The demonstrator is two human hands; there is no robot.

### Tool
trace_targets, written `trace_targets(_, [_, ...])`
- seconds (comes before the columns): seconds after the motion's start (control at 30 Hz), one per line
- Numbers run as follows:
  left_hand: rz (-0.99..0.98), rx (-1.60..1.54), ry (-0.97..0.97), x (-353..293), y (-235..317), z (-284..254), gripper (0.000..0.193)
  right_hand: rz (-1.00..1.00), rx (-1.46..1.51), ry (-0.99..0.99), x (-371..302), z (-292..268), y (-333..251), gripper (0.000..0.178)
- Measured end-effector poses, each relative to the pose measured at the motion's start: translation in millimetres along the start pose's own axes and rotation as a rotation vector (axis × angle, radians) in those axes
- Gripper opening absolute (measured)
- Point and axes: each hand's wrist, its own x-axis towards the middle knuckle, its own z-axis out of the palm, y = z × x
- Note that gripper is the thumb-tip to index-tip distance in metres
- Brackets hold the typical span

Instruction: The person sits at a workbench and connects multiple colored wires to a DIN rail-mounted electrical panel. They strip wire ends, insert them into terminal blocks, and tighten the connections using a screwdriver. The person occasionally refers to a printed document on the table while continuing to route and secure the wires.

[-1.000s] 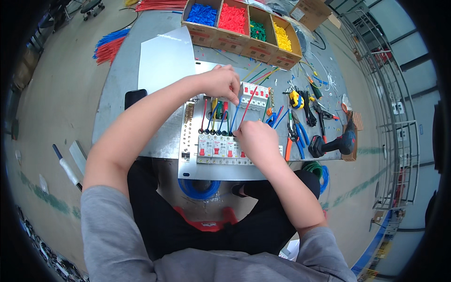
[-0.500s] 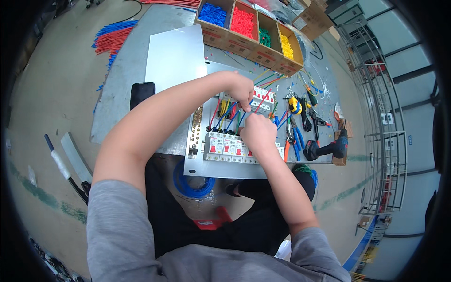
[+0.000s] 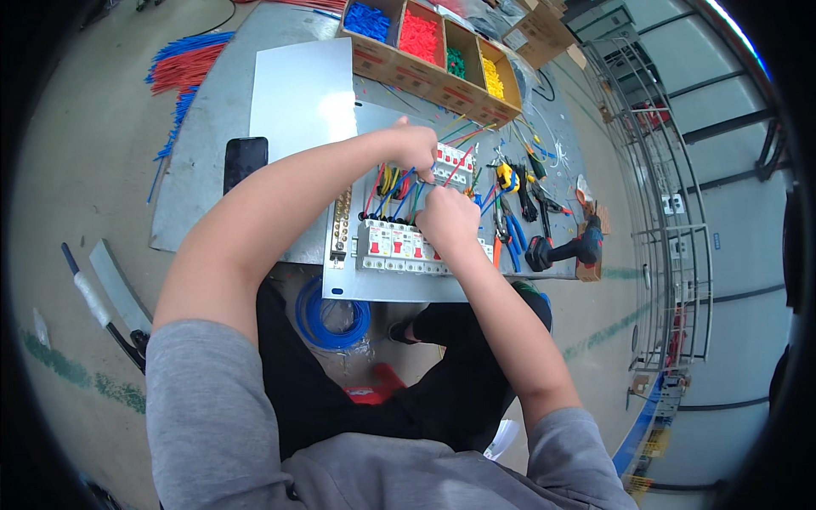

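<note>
Toward the near edge of the counter (image 3: 202,183), your left hand (image 3: 415,153) and right hand (image 3: 450,218), grips indeterminable from here, apparently position wires (image 3: 408,201) at the breakers (image 3: 396,243), next requiring steady alignment.

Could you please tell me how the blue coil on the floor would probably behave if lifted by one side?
The blue coil would probably flex and sag, since its thin strand is wound into round loops. Those loops might spread apart, as separate turns show along the ring. Lying flat, it seems unlikely to roll if nudged.
</note>
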Motion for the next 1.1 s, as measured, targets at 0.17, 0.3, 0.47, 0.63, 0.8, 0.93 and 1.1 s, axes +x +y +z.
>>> trace_targets(0.17, [0.07, -0.416, 0.164, -3, -25, -3, 0.034, 0.013, -0.014, 0.003, 6, 6, -7, 0.022])
trace_targets(0.3, [0.04, -0.762, 0.256, -7, -27, -2, 0.047, 0.059, -0.023, -0.066, 9, 3, -13, 0.02])
trace_targets(0.47, [-0.006, -0.915, 0.414, -27, -13, -22, 0.047, 0.097, -0.009, -0.073, 14, 0, -15, 0.024])
trace_targets(0.63, [-0.029, -0.889, 0.698, -75, -10, -26, 0.052, 0.031, 0.07, -0.038, 21, -7, -29, 0.026])
trace_targets(0.8, [-0.487, -0.323, 0.502, -135, 65, 12, 0.036, -0.067, 0.294, -0.126, 4, 0, 30, 0.028])
trace_targets(0.93, [-0.488, -0.333, 0.402, -156, 65, 48, 0.034, -0.307, 0.641, -0.112, -11, -12, 20, 0.026])
trace_targets(1.1, [-0.445, -0.362, 0.36, -145, 77, 61, 0.032, -0.222, 0.685, 0.076, -10, 9, 22, 0.017])
